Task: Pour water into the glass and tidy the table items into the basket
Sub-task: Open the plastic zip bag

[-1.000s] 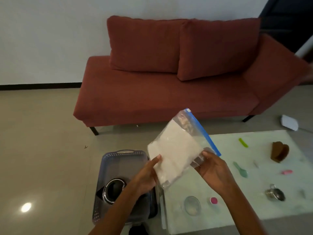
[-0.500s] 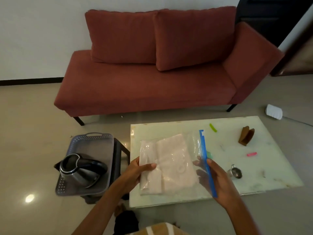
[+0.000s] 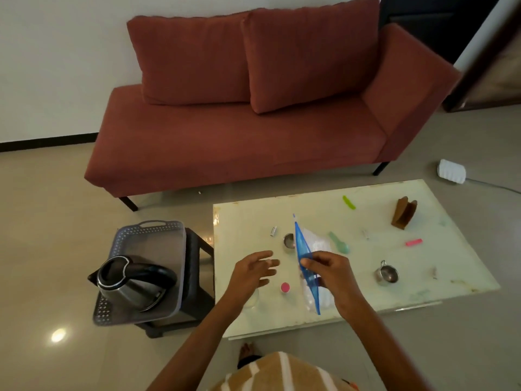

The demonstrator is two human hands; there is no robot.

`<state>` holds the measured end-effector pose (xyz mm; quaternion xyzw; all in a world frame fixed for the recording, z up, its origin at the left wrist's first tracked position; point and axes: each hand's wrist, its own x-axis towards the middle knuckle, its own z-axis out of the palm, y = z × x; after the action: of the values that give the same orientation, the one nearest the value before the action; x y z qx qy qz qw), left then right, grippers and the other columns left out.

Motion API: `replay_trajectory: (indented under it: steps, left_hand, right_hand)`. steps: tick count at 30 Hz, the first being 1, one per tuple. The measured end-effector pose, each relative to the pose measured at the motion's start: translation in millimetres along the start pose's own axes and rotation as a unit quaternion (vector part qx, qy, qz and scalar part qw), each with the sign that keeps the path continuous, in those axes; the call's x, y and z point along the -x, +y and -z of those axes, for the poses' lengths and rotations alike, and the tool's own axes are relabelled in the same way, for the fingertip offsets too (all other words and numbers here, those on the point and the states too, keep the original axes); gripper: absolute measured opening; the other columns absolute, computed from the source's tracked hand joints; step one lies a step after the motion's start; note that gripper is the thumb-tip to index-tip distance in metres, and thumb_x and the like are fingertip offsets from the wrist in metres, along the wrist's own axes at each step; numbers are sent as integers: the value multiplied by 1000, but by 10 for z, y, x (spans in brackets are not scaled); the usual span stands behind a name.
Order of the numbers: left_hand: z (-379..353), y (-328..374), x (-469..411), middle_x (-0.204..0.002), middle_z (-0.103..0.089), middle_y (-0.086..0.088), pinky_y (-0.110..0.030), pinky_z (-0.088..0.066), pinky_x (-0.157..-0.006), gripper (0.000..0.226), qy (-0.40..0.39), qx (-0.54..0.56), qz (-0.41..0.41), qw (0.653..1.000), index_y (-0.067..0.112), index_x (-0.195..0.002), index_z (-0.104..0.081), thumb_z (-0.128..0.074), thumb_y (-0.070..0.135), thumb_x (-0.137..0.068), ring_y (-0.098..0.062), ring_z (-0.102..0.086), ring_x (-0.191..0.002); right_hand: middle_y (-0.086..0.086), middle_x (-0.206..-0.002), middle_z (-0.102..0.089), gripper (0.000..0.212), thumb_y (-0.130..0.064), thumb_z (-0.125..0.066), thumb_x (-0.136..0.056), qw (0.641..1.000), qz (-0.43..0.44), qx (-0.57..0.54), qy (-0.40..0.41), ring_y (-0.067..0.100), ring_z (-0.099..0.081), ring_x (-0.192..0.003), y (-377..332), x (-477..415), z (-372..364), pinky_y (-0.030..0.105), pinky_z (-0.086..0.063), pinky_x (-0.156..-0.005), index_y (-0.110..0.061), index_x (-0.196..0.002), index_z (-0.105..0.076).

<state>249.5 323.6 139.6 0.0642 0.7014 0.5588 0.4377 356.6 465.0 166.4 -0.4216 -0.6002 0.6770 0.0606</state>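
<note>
From the head view, my right hand (image 3: 335,273) pinches the clear zip bag (image 3: 303,244) by its blue seal strip, thumb and fingers curled around it, so the bag hangs edge-on over the near part of the pale table (image 3: 248,218). My left hand (image 3: 253,270) is released, fingers spread and holding nothing, hovering just left of the bag. The glass (image 3: 253,299) stands near the table's front edge, partly covered by my left wrist (I cannot tell whether there is water in it). A small pink cap (image 3: 285,287) sits between my two wrists. Beyond my hands are a small steel cup (image 3: 288,241), touching the bag's strip in this view, and a teal spoon (image 3: 339,244) just right of the bag. Further right lies a handled steel cup (image 3: 387,273), a pink clip (image 3: 413,242), a green clip (image 3: 348,202) and a brown holder (image 3: 403,213) standing upright. The grey basket (image 3: 124,238) rests on a dark stool (image 3: 197,249) left of the table, with the kettle (image 3: 129,280) in its near end. A red sofa (image 3: 253,131) stands behind.
</note>
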Motion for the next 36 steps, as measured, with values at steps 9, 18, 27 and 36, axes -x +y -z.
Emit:
replay_trajectory:
  steps: [9, 18, 27, 36]
  left_hand:
    - [-188, -31, -91, -92, -69, -17, -37, -60, -74, 15, -50, -82, -50, 994, 15, -102, -64, -54, 11, -92, -27, -70, -78]
    - [37, -5, -248, -102, -55, 19, -31, -52, -88, 27, 81, -303, -113, 943, 26, -115, -58, -56, 22, -89, -9, -62, -92]
    - [-718, -19, -377, -122, -63, 8, -25, -50, -94, 45, 118, -403, -253, 871, 21, -120, -61, -46, -4, -86, -12, -60, -111]
    - [-1840, 190, -568, -141, -46, 8, -15, -52, -81, 55, 115, -354, -265, 889, 20, -138, -43, -49, 3, -87, -5, -57, -114]
  right_hand:
    - [5, -71, -67, 15, -1, -62, -84, 990, 37, 137, -8, 9, -66, -54, 202, -25, -260, 22, -55, -50, -8, -93, -71]
    - [5, -79, -62, 15, 7, -59, -81, 980, 53, 120, 147, 23, -67, -57, 155, -231, 131, 27, -54, -46, -8, -82, -56]
    - [3, -93, -59, 38, 20, -47, -76, 932, 196, 299, 57, 22, -62, -80, 143, -545, 673, 25, -51, -64, -10, -63, -66]
    - [1, -122, -60, 30, -27, -47, -93, 824, 185, 535, 23, 20, -58, -109, -53, -834, 1375, 30, -40, -91, -16, -115, -63]
